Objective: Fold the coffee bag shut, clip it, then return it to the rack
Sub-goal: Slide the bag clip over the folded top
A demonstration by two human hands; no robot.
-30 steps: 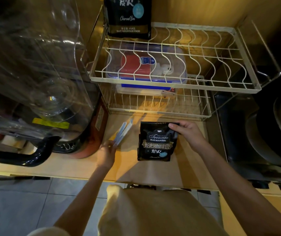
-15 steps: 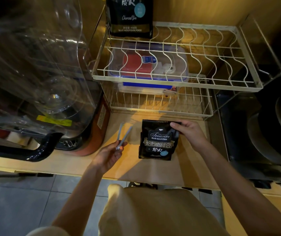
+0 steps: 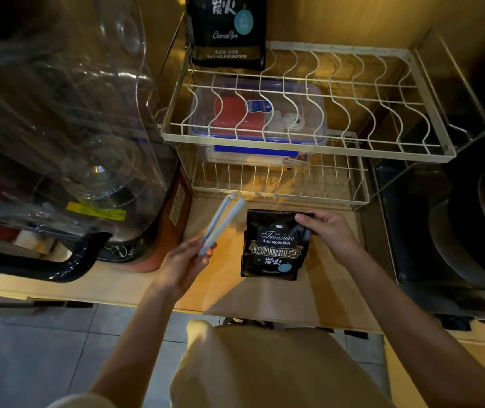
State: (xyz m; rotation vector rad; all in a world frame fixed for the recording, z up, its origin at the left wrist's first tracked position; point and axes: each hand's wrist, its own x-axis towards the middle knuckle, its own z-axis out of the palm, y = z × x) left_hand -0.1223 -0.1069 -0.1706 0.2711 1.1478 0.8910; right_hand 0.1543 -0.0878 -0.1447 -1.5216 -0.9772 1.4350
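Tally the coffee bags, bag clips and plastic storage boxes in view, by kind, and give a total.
Coffee bags: 2, one on the counter under the right hand, one on the rack's top tier
Bag clips: 1, in the left hand
Plastic storage boxes: 1, on the lower tier
Total: 4

A home kitchen — a wire dish rack (image 3: 308,148) on a wooden counter (image 3: 135,287), pans (image 3: 482,240) beside it.

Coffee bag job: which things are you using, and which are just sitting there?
Using: coffee bag, clip, rack, left hand, right hand.
Just sitting there: second coffee bag, plastic box, kettle, pan.
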